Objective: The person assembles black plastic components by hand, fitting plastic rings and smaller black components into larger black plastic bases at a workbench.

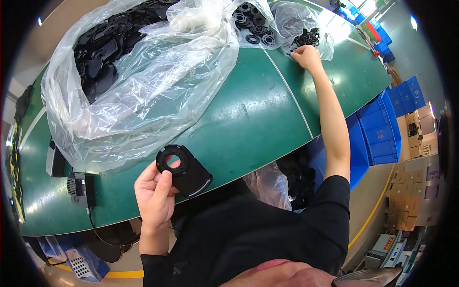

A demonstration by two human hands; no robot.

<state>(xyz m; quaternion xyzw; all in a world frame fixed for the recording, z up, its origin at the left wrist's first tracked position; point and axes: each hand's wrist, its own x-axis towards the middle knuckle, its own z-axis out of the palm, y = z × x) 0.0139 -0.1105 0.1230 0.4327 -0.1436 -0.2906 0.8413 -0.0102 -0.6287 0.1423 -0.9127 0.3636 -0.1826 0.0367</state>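
My left hand (156, 195) is closed on a black plastic housing (193, 176) with a round ringed opening at one end, held over the table's near edge. The thumb presses beside the ring. Far to the right, my right hand (307, 56) reaches out with its fingers pinched at the mouth of a clear bag. In that bag lies a small heap of thin black rings (307, 37). Whatever is between the right fingertips is too small to make out. Left of it, another clear bag holds thicker black rings (258, 29).
A large clear plastic bag (158, 105) full of black plastic parts (103, 52) covers the left of the green table (253, 105). A small black device (81, 189) with a cable sits at the near left. Blue bins (377, 126) stand beyond the right edge.
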